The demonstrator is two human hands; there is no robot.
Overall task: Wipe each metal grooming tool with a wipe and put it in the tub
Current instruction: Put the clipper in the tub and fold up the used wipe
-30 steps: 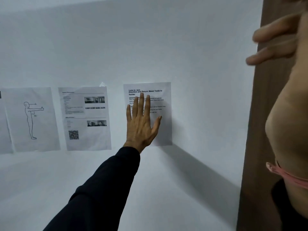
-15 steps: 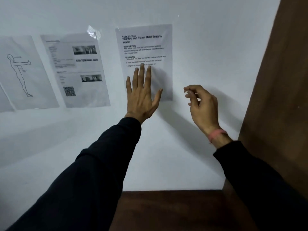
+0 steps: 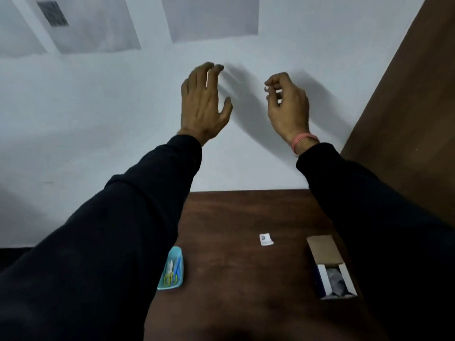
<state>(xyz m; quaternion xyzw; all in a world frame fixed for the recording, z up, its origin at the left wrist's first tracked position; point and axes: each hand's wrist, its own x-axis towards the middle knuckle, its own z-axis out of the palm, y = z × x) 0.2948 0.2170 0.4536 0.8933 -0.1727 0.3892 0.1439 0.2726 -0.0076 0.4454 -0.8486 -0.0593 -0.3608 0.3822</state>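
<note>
Two hands hang before my white wall (image 3: 98, 119), above the brown wooden table (image 3: 234, 267). Left hand (image 3: 203, 107) is loosely spread, grasping nothing; right hand (image 3: 289, 107) is curled, something pale pinched there, too blurred to name. Near the table's left edge, the turquoise tub (image 3: 171, 268) holds scissors (image 3: 172, 271), partly hidden by my sleeve (image 3: 110, 242). An open cardboard box (image 3: 331, 267) sits right.

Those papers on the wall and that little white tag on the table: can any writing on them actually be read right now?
Nothing is legible.
Wall sheets: blurred, no words readable.
Dark square code on the left sheet: only a smudge.
Small white tag on the table: has a dark mark, too small to read.
Open cardboard box: no print visible.
</note>
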